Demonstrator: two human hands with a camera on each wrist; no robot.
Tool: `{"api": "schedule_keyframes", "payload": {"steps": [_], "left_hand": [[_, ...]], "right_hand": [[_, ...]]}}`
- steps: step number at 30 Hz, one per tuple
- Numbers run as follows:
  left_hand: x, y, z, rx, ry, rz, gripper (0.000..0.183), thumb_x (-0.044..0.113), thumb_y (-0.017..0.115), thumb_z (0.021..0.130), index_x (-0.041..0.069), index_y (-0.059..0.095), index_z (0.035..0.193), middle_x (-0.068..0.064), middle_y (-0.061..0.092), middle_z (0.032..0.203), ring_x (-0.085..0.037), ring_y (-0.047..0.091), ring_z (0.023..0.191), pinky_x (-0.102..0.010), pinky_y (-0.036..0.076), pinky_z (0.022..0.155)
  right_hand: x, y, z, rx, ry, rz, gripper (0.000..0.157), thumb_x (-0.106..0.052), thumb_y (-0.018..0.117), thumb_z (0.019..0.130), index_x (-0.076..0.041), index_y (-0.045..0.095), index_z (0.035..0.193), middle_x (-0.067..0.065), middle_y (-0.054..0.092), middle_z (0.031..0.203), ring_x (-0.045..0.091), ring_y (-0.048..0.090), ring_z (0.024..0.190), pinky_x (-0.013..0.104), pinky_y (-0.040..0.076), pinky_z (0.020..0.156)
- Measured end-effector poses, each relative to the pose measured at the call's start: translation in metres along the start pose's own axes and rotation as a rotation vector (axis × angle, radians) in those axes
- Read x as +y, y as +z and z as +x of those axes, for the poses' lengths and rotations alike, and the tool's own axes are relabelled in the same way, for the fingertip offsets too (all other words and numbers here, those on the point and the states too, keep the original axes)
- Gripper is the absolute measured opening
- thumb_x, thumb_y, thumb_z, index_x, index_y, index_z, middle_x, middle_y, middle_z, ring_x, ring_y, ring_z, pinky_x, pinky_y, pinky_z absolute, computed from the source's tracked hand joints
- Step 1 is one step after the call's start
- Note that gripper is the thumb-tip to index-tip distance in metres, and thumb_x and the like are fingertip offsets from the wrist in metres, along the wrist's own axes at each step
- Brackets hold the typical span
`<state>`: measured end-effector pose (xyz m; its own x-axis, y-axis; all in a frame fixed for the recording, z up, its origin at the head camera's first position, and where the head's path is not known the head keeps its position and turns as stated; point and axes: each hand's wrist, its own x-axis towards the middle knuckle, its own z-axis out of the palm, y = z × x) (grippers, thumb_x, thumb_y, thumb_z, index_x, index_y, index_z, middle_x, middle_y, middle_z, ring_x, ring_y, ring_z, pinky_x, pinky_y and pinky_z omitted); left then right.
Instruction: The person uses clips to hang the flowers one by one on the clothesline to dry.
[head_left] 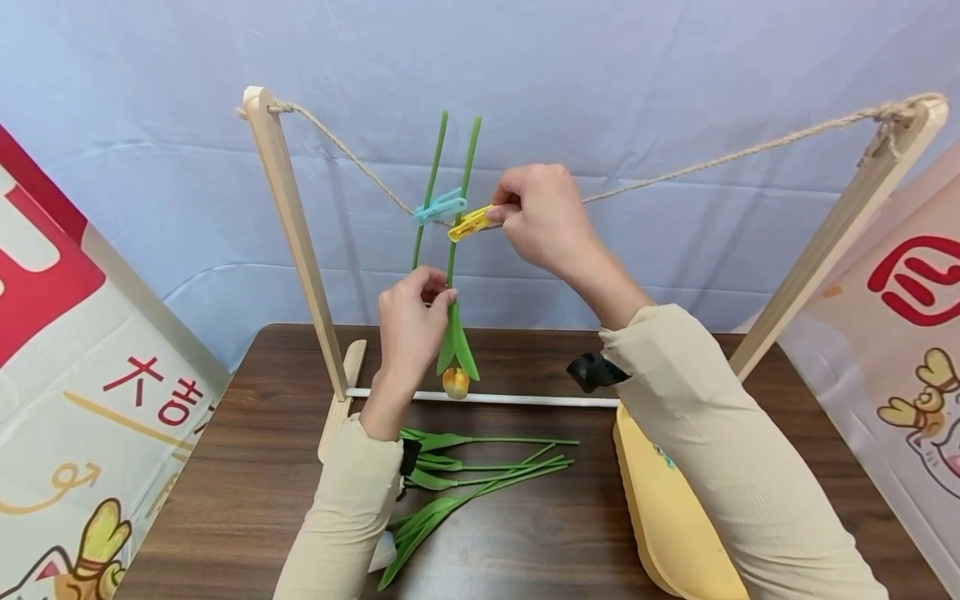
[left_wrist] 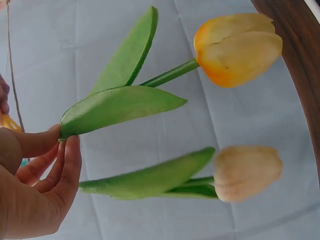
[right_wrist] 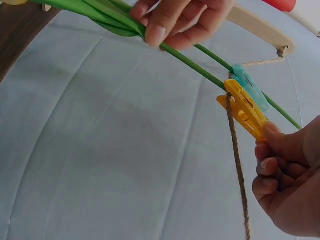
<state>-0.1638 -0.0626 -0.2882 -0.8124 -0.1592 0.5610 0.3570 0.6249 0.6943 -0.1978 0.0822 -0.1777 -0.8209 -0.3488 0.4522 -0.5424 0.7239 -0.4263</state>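
With its blossom downward, a yellow-orange artificial tulip (left_wrist: 240, 50) hangs by the rope, and my left hand (head_left: 411, 325) pinches its stem where the leaves begin. Thumb and fingers of my right hand (head_left: 546, 218) pinch the tail end of a yellow clothespin (head_left: 471, 223). In the right wrist view its nose sits at the tulip's green stem and the rope (right_wrist: 237, 150). Just left of it, a light blue clothespin (head_left: 441, 206) clips a second, pale peach tulip (left_wrist: 249, 174) to the rope. In the head view the left hand hides that second blossom.
The sagging rope is tied between two wooden posts (head_left: 296, 242), joined low down by a white rod (head_left: 525, 400). Several more tulips (head_left: 480, 479) lie on the brown table (head_left: 540, 533), blossoms mostly behind the left sleeve. A yellow basket (head_left: 660, 525) stands under the right forearm.
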Motion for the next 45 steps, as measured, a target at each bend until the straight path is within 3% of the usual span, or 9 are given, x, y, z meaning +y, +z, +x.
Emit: {"api": "schedule_keyframes", "payload": {"steps": [7,15,20,24,30,33,41,45], "left_hand": [[0.004,0.0,0.002,-0.001,0.01,0.001,0.007,0.006,0.069,0.08,0.001,0.067,0.085,-0.009,0.066,0.076,-0.019,0.063,0.069,-0.034,0.047,0.064],[0.003,0.002,0.002,-0.013,0.012,-0.031,0.009,0.006,0.068,0.081,0.0,0.066,0.087,-0.01,0.066,0.08,-0.021,0.063,0.073,-0.031,0.049,0.065],[0.001,0.003,0.0,-0.015,0.017,-0.037,0.01,0.005,0.068,0.081,0.0,0.066,0.09,-0.01,0.066,0.082,-0.021,0.063,0.075,-0.03,0.05,0.065],[0.0,0.004,0.0,-0.008,0.014,-0.039,0.011,0.003,0.068,0.081,0.0,0.067,0.091,-0.009,0.067,0.082,-0.021,0.064,0.075,-0.03,0.05,0.065],[-0.002,0.004,-0.002,-0.029,0.02,-0.027,0.01,0.003,0.068,0.081,-0.001,0.067,0.09,-0.01,0.066,0.08,-0.021,0.063,0.073,-0.032,0.05,0.065],[-0.003,0.005,-0.004,-0.045,0.014,-0.025,0.011,0.005,0.067,0.082,-0.002,0.067,0.09,-0.01,0.066,0.079,-0.022,0.063,0.072,-0.033,0.051,0.065],[-0.01,0.006,-0.01,-0.083,0.01,-0.011,0.01,0.011,0.065,0.084,0.001,0.067,0.085,-0.007,0.065,0.075,-0.019,0.062,0.068,-0.032,0.05,0.064],[-0.012,0.007,-0.012,-0.083,0.018,-0.003,0.009,0.011,0.066,0.083,0.002,0.067,0.084,-0.007,0.065,0.074,-0.018,0.062,0.066,-0.032,0.049,0.064]], "right_hand": [[-0.004,0.001,-0.002,-0.028,-0.002,0.007,0.012,-0.005,0.061,0.086,0.003,0.069,0.081,0.014,0.066,0.079,0.027,0.056,0.073,0.034,0.042,0.066],[0.001,-0.001,-0.009,-0.004,0.015,0.073,0.02,-0.01,0.064,0.085,0.003,0.066,0.099,0.014,0.063,0.083,0.024,0.056,0.073,0.034,0.043,0.067],[0.011,-0.001,-0.022,0.033,-0.008,0.142,0.014,-0.009,0.065,0.084,0.003,0.064,0.092,0.013,0.062,0.079,0.022,0.056,0.068,0.031,0.043,0.064],[0.028,-0.004,-0.033,-0.056,-0.007,0.176,0.01,-0.01,0.065,0.084,-0.001,0.067,0.087,0.008,0.063,0.074,0.018,0.054,0.063,0.029,0.042,0.059],[0.066,-0.011,-0.058,-0.363,0.031,0.141,0.012,-0.013,0.063,0.086,-0.003,0.069,0.09,0.001,0.061,0.068,0.016,0.055,0.06,0.029,0.042,0.056],[0.093,-0.011,-0.074,-0.465,0.076,0.141,0.011,-0.011,0.062,0.086,-0.002,0.068,0.09,0.0,0.062,0.069,0.017,0.057,0.062,0.03,0.044,0.057],[0.188,0.003,-0.13,-0.596,0.303,0.197,0.011,-0.006,0.059,0.086,0.001,0.067,0.084,0.003,0.058,0.062,0.02,0.056,0.055,0.029,0.044,0.052],[0.227,0.018,-0.161,-0.606,0.412,0.206,0.015,-0.004,0.055,0.086,0.006,0.066,0.085,0.006,0.057,0.062,0.021,0.054,0.051,0.03,0.041,0.046]]}}
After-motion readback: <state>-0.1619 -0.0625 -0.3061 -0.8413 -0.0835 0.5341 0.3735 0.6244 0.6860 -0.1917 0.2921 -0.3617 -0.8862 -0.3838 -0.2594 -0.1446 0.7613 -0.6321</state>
